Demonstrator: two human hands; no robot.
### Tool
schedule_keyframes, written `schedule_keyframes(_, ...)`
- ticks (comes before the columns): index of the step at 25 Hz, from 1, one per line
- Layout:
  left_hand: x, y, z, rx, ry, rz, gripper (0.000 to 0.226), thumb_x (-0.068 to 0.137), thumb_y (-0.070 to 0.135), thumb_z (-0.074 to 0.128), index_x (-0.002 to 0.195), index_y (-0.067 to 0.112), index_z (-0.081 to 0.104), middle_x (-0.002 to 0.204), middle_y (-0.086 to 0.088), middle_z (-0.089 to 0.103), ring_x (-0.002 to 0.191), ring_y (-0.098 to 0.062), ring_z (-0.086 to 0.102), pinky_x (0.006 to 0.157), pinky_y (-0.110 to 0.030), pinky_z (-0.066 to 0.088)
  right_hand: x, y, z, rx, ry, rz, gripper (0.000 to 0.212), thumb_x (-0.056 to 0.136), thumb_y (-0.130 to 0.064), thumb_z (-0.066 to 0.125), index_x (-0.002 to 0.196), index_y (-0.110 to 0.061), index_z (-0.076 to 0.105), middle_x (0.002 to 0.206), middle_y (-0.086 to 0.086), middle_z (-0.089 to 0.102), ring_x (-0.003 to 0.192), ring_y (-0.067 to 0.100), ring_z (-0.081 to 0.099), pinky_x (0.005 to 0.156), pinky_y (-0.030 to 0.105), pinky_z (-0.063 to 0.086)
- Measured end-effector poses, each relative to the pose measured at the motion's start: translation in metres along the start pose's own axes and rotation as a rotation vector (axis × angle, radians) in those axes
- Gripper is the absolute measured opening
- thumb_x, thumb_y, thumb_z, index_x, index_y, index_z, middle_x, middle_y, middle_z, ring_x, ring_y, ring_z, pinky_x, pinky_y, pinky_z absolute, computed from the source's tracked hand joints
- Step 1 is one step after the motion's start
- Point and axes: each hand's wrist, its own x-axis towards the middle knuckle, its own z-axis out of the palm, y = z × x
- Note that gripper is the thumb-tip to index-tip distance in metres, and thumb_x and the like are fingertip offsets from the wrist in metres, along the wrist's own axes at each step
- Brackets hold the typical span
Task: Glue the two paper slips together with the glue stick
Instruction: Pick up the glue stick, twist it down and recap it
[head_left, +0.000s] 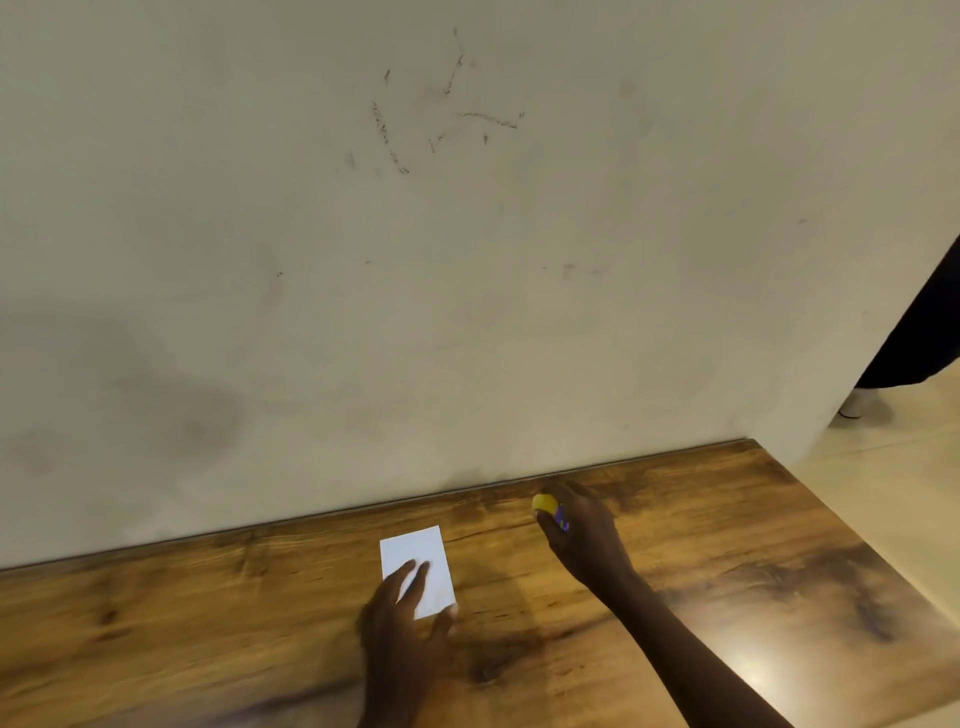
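Lower centre of frame: left hand (402, 618) comes up from the bottom edge onto a wooden table (753, 597), palm down. Its fingers (415, 579) are extended and slightly spread, lying flat on the near half of a white paper slip (423, 553); the thumb sits at the slip's near right corner. The slip lies flat on the table, a little tilted, with its far half bare beyond the fingertips. Only one white rectangle can be made out; whether a second slip lies under or on it cannot be told. The picture is somewhat blurred here. Right of centre and farther back: right hand (582, 530), its forearm running in from the lower right of the frame, is curled around a glue stick (550, 508). The fingers are wrapped over its purple body, and the yellow end pokes out to the left of the fist, toward the top. Hand and glue stick sit over the table near its far edge, well apart from the slip, up and to the right of it; whether they touch the tabletop cannot be told. Beyond the table edge: a pale wall (363, 260) fills the upper frame, scuffed with dark marks at upper centre. Far right edge: pale floor (893, 467) and a dark garment (919, 338) over a light shoe (857, 402).
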Motion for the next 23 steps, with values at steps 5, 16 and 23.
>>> schedule_keyframes(5, 0.039, 0.086, 0.059, -0.357, -0.095, -0.106, 0.063, 0.070, 0.015, 0.076, 0.126, 0.007, 0.048, 0.136, -0.012, 0.050, 0.124, -0.027, 0.046, 0.099, -0.033, 0.042, -0.005, 0.019, -0.039, 0.051, 0.117, -0.022, 0.017, 0.073, -0.004, 0.069, 0.089, -0.005, 0.065, 0.078, 0.010, 0.064, 0.061, 0.001, 0.040, 0.054, 0.010, 0.028)
schedule_keyframes(16, 0.070, 0.121, 0.117, -0.356, -0.123, -0.132, 0.027, 0.078, 0.012, 0.068, 0.100, -0.002, 0.064, 0.100, -0.017, 0.070, 0.082, -0.021, 0.061, 0.069, -0.021, 0.042, -0.014, 0.065, -0.050, 0.060, 0.100, 0.078, 0.020, 0.077, -0.013, 0.068, 0.096, -0.011, 0.064, 0.091, 0.004, 0.065, 0.059, -0.004, 0.043, 0.054, 0.007, 0.034)
schedule_keyframes(23, 0.056, 0.128, 0.051, -0.477, -0.125, -0.005, 0.025, 0.078, 0.017, 0.069, 0.098, 0.002, 0.065, 0.088, -0.008, 0.067, 0.076, -0.015, 0.059, 0.065, -0.015, 0.042, -0.006, 0.024, -0.056, 0.166, 0.131, 0.089, 0.014, 0.074, -0.008, 0.070, 0.088, -0.009, 0.065, 0.078, 0.005, 0.066, 0.064, 0.016, 0.055, 0.057, 0.023, 0.046)
